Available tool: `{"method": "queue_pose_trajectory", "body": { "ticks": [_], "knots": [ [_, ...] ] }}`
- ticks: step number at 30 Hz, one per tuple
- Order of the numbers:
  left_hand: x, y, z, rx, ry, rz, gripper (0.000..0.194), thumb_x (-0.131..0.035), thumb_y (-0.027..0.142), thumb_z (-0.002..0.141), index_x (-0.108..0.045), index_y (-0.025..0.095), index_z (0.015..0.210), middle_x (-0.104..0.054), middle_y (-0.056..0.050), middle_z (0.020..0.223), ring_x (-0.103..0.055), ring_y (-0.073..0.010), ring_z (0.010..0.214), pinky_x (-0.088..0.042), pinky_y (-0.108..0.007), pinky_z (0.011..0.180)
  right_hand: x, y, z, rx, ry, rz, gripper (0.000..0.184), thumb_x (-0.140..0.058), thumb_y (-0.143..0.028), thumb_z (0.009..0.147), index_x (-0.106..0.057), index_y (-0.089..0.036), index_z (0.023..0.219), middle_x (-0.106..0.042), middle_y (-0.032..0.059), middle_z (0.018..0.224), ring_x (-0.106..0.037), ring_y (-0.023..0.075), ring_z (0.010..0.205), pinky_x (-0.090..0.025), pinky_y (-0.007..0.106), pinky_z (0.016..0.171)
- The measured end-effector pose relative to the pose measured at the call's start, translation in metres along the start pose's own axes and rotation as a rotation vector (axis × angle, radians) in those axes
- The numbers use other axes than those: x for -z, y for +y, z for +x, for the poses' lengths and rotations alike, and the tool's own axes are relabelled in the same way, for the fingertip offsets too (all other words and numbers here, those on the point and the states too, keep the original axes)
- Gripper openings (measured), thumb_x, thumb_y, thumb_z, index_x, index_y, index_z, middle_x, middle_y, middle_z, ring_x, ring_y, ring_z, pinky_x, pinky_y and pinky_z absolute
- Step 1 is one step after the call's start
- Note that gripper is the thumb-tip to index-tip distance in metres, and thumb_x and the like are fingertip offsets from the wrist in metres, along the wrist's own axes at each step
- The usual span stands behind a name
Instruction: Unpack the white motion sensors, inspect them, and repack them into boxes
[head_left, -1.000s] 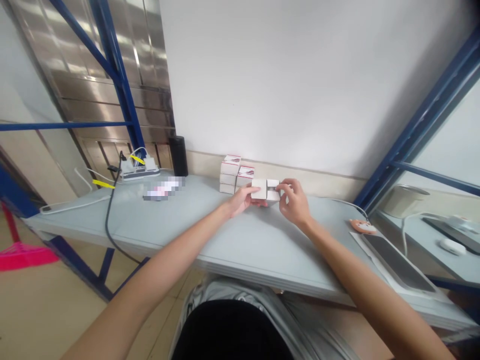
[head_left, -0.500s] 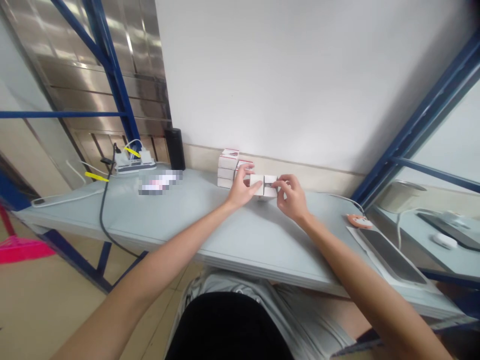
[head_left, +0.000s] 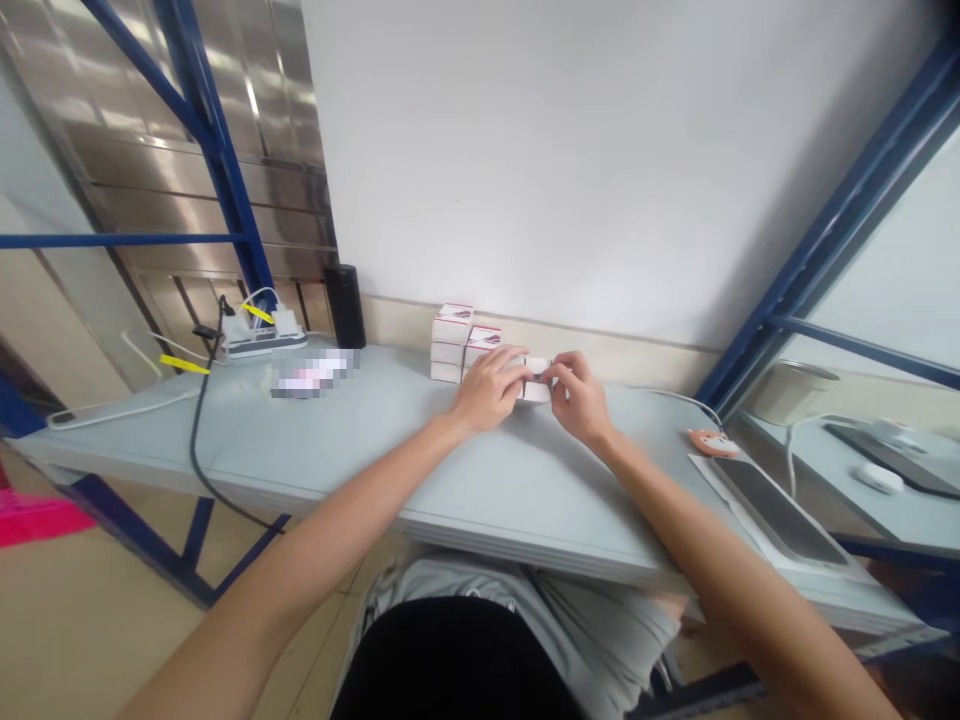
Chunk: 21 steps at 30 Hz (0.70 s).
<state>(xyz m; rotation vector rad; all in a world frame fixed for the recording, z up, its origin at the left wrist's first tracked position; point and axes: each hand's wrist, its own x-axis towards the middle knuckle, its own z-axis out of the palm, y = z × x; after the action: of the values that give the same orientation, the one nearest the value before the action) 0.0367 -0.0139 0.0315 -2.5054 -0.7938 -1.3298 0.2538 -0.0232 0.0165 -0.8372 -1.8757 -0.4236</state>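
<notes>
A small white box [head_left: 535, 378] sits between both my hands, close above the grey table [head_left: 465, 480]. My left hand [head_left: 486, 388] is curled over the box's left half and covers most of it. My right hand [head_left: 576, 396] pinches the box's right end with thumb and fingertips. Just behind my left hand stands a stack of small white boxes with red-marked tops [head_left: 454, 341], against the wall.
A black cylinder [head_left: 344, 305] and a white power strip with cables [head_left: 259, 334] stand at the back left. A dark flat device [head_left: 780, 510] lies at the right, an orange object [head_left: 709, 441] beside it. Blue rack posts flank both sides.
My left hand has slid over the top of the box, from holding its left end to covering it. The box has come down nearer the table. My right hand keeps its pinch.
</notes>
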Motion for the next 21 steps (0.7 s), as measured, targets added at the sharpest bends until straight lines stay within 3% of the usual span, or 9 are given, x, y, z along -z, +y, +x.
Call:
{"method": "queue_pose_trajectory", "body": {
  "ticks": [4, 10, 17, 21],
  "knots": [
    [0.0, -0.003, 0.0, 0.017, -0.028, 0.023, 0.035, -0.048, 0.01, 0.099, -0.074, 0.025, 0.116, -0.065, -0.008, 0.144, -0.058, -0.0261, 0.136, -0.047, -0.048, 0.117, -0.001, 0.001, 0.0, 0.064, 0.066, -0.003, 0.036, -0.043, 0.0, 0.091, -0.069, -0.026, 0.086, -0.066, 0.0048, 0.104, -0.065, 0.0172, 0.082, -0.055, 0.032, 0.075],
    [0.005, -0.001, 0.003, 0.004, -0.044, 0.0, 0.05, -0.042, 0.013, 0.103, -0.059, 0.026, 0.149, -0.068, -0.007, 0.14, -0.059, -0.0238, 0.132, -0.046, -0.045, 0.118, 0.004, 0.002, 0.003, 0.16, 0.079, 0.016, 0.035, -0.048, 0.002, 0.086, -0.067, -0.026, 0.075, -0.071, 0.0049, 0.1, -0.065, 0.02, 0.088, -0.057, 0.035, 0.078],
    [0.005, -0.001, 0.003, 0.031, -0.027, -0.025, 0.047, -0.043, 0.019, 0.106, -0.058, 0.025, 0.15, -0.069, -0.007, 0.139, -0.058, -0.0248, 0.13, -0.046, -0.045, 0.117, 0.007, -0.006, 0.004, 0.164, -0.023, 0.022, 0.028, -0.053, -0.002, 0.091, -0.068, -0.026, 0.089, -0.073, 0.0076, 0.121, -0.066, 0.0249, 0.104, -0.057, 0.041, 0.086],
    [0.004, 0.0, 0.003, 0.038, -0.056, -0.005, 0.04, -0.046, 0.023, 0.106, -0.068, 0.026, 0.139, -0.07, -0.007, 0.135, -0.06, -0.025, 0.128, -0.048, -0.045, 0.115, 0.009, -0.009, 0.008, 0.149, -0.06, 0.083, 0.026, -0.052, -0.005, 0.094, -0.066, -0.026, 0.094, -0.075, 0.0061, 0.109, -0.066, 0.0255, 0.105, -0.056, 0.043, 0.092]
  ]
}}
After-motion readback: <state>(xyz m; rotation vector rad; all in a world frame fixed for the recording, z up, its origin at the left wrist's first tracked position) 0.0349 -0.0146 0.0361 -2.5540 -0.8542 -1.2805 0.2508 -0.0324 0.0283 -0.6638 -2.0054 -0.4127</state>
